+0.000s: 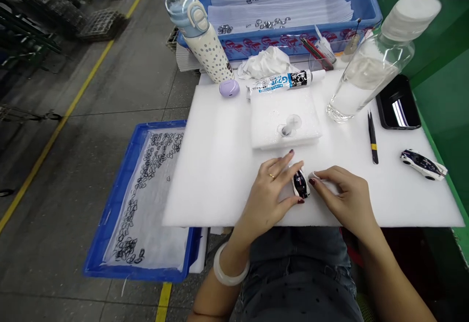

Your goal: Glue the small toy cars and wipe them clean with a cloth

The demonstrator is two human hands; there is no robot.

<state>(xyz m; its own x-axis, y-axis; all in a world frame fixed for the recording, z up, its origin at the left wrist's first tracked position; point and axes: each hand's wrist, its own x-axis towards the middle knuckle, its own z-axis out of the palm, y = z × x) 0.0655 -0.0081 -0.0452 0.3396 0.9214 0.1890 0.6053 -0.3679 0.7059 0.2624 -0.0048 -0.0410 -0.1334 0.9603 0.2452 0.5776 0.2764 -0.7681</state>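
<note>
A small black and white toy car point(300, 184) lies on the white foam sheet point(216, 165). My left hand point(269, 190) has its thumb and a finger closed round the car's two ends. Just right of the car, my right hand point(342, 192) pinches a small white piece point(314, 175), perhaps cloth, between thumb and forefinger. Above the hands sits a white foam block point(267, 121) with a clear round piece point(293, 121) on it. A second toy car point(424, 164) rests at the right, near black tweezers point(373, 139).
Behind the block are a glue tube point(280, 82), crumpled tissue point(266, 63), a purple case point(229, 88), a dotted bottle point(210, 53) and a blue bin point(293, 36). A clear bottle point(370, 77) and phone point(398, 102) stand right; a blue tray point(137, 275) is left.
</note>
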